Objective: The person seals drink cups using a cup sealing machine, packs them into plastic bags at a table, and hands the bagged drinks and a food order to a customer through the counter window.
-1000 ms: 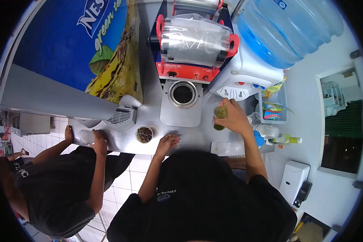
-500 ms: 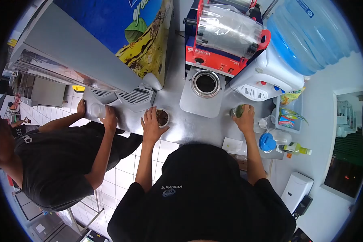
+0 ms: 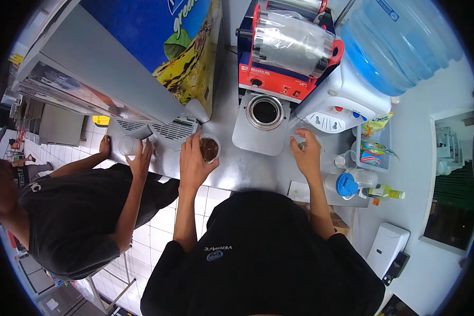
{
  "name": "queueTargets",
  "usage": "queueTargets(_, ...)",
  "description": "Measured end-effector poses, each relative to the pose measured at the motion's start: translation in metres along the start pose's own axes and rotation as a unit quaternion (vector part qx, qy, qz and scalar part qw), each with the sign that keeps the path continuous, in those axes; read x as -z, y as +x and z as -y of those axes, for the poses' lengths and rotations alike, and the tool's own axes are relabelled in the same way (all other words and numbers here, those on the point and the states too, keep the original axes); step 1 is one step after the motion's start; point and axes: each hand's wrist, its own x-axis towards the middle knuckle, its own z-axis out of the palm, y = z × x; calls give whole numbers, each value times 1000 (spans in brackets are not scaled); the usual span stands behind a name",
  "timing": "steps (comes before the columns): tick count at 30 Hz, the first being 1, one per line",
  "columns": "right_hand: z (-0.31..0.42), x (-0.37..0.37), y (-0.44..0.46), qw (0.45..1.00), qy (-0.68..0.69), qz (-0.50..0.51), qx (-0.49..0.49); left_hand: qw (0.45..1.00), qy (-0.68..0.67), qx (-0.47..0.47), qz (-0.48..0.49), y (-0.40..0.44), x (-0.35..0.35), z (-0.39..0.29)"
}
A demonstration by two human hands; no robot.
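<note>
On the steel counter (image 3: pixel 230 164), left of the sealing machine (image 3: pixel 289 47) and in front of its flat plate (image 3: pixel 253 138), sits the cup with dark contents (image 3: pixel 210 149). Step in hand, my read: handling two cups, one per hand, nothing set in the round holder (image 3: pixel 266 111). Next move, as I judge it, calls for a light, level grip; the dark cup has no lid that I can see, so a tilt or squeeze could spill it. Left hand (image 3: pixel 193 160): fingers curved narrow along the cup's left side, thumb round at the near edge, so it reads as holding; how firm, can't tell. Right hand (image 3: pixel 307 152): thumb and fingers half spread, fingertips at the second cup (image 3: pixel 299 140), right of the plate. That cup is mostly covered by the hand and blurred, so gripped or just touched, can't tell; contents unclear too. Past it on the right: clear cups (image 3: pixel 347 160), then the blue-lidded jug (image 3: pixel 346 185) nearer the counter edge, both well apart from the dark cup. Water dispenser (image 3: pixel 334 102) stands behind the right hand. Co-worker's hand (image 3: pixel 140 160) is off left by a clear cup (image 3: pixel 127 145), separate from this pair.
</note>
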Motion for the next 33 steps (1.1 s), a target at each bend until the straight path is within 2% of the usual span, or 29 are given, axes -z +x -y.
queueTargets(2,13,7,3,1000,15,-2,-25,998,12,-48,-38,14,19,-24)
queueTargets(4,33,24,19,996,86,-23,13,997,-4,-67,-44,30,33,-48)
queueTargets(6,97,58,50,984,94,-103,109,993,-26,-101,-51,45,36,-66)
queueTargets(8,161,86,90,939,140,-192,249,991,-30,-120,-51,59,29,-78)
queueTargets(10,207,97,147,895,80,-205,388,987,-36,-148,-49,71,20,-89)
queueTargets(11,213,89,177,886,3,-195,420,985,-35,-159,-48,76,13,-92)
queueTargets(12,224,82,188,918,-125,-148,345,984,-39,-166,-45,82,5,-95)
queueTargets(14,212,66,212,909,-294,-11,295,981,-47,-180,-49,87,-8,-102)
queueTargets(15,214,60,204,908,-337,69,239,979,-48,-191,-50,90,-15,-103)
queueTargets(17,200,49,184,885,-340,-41,315,977,-66,-192,-66,95,-30,-103)
queueTargets(21,212,68,162,877,-339,-20,340,978,-56,-196,-53,101,-40,-108)
queueTargets(23,215,74,174,902,-231,-91,354,975,-47,-210,-56,108,-44,-114)
queueTargets(24,203,69,184,894,-244,-100,363,975,-37,-210,-61,109,-47,-115)
queueTargets(25,197,64,182,894,-246,-106,360,974,-37,-217,-60,109,-51,-114)
queueTargets(27,191,56,177,911,-297,-21,283,973,-39,-226,-41,116,-55,-115)
queueTargets(33,195,52,146,888,-326,-95,310,974,-30,-225,-15,122,-84,-114)
